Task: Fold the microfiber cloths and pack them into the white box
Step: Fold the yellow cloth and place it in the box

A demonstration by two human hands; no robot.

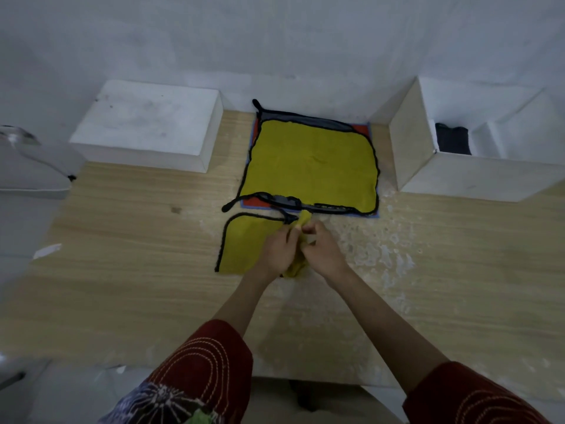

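A yellow microfiber cloth with black trim lies partly folded on the wooden table in front of me. My left hand and my right hand meet at its right part, both pinching bunched yellow fabric. Behind it a stack of flat cloths lies spread out, a yellow one on top, with grey, red and blue edges showing beneath. An open white box stands at the right, with a dark folded cloth inside it.
A closed white box or lid sits at the back left against the white wall. A grey object stands at the left table edge. The table surface to the right of my hands is worn and flaking.
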